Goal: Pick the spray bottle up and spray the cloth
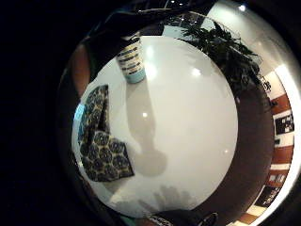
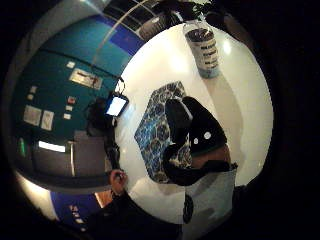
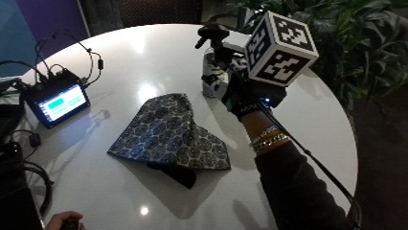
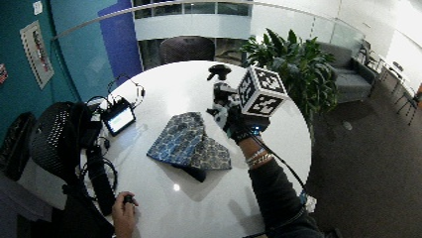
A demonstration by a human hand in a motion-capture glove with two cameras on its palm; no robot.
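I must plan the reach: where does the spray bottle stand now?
In the outside view, the black-topped spray bottle stands upright on the round white table, beyond the blue patterned cloth, just ahead of the gloved right hand.

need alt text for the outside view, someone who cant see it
A black-gloved right hand reaches toward a spray bottle standing on a round white table. A patterned blue cloth lies folded beside it, and a small lit screen sits near the table's edge.
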